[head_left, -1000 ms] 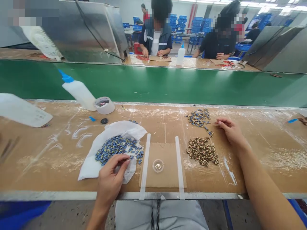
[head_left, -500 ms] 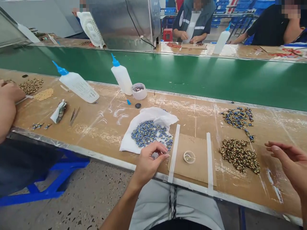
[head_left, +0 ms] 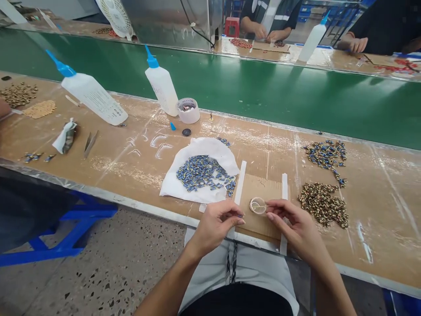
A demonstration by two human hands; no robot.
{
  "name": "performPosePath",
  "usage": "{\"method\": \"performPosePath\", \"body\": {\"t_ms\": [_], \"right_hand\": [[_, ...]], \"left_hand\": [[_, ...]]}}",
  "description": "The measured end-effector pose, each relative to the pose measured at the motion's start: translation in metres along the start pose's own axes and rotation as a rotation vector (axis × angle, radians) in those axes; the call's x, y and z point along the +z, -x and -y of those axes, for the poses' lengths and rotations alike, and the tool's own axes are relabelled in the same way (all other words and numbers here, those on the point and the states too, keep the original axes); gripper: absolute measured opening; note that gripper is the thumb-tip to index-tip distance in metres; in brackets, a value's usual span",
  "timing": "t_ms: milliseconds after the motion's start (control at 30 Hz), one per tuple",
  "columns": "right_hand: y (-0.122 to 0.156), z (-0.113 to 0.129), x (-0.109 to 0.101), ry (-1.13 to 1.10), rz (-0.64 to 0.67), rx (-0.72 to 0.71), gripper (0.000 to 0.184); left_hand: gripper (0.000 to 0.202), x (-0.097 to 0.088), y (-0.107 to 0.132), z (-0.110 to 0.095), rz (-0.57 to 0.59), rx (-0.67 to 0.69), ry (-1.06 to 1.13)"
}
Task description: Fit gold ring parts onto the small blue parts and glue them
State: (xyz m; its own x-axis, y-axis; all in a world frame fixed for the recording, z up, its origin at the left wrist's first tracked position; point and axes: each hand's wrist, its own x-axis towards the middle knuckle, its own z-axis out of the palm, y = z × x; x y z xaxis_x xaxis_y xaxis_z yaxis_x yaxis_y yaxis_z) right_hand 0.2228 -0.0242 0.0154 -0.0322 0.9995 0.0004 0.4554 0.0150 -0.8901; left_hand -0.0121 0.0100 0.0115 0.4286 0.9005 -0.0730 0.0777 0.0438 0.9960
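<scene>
My left hand is closed in a pinch at the front edge of the cardboard pad. A small blue piece, mostly hidden by the fingertips, shows between thumb and forefinger. My right hand pinches the end of a thin yellowish stick, whose other end lies in a small round clear dish on the pad. To the left, many blue-and-yellow pieces lie on a white cloth. Right of the pad are a pile of brown-and-gold pieces and a pile of blue-and-gold ones.
White bottles with blue nozzles stand by the green belt. Near them are a tape roll and a black cap. Tweezers and a crumpled tube lie left. Co-workers sit across the belt and at left.
My right hand has moved left from beside the brown pile to the dish and taken hold of the stick. My left hand, still pinching, has shifted slightly right. The camera view has tilted down.
</scene>
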Motion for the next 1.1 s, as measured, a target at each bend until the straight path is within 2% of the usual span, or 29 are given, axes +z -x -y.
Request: {"method": "performPosePath", "body": {"t_ms": [133, 367, 600, 767, 900, 1100], "right_hand": [[-0.003, 0.005, 0.003, 0.035, -0.054, -0.087, 0.011], [-0.015, 0.014, 0.005, 0.179, -0.029, -0.266, 0.010], [-0.029, 0.014, 0.011, 0.292, -0.071, -0.396, 0.021], [-0.026, 0.009, 0.000, 0.290, -0.038, -0.353, 0.018], [-0.022, 0.003, 0.004, 0.116, -0.014, -0.238, 0.016], [-0.009, -0.006, 0.021, -0.279, -0.282, -0.130, 0.007]], "left_hand": [[0.008, -0.001, -0.001, 0.000, 0.013, -0.021, 0.004], [0.009, 0.003, 0.000, -0.006, 0.031, -0.029, -0.010], [0.007, 0.007, -0.007, -0.010, 0.121, 0.146, -0.253], [0.008, 0.005, -0.012, -0.010, 0.177, 0.117, -0.268], [0.005, 0.004, -0.012, -0.009, 0.207, 0.053, -0.206], [0.006, 0.005, -0.014, -0.009, 0.165, 0.089, -0.273]]}}
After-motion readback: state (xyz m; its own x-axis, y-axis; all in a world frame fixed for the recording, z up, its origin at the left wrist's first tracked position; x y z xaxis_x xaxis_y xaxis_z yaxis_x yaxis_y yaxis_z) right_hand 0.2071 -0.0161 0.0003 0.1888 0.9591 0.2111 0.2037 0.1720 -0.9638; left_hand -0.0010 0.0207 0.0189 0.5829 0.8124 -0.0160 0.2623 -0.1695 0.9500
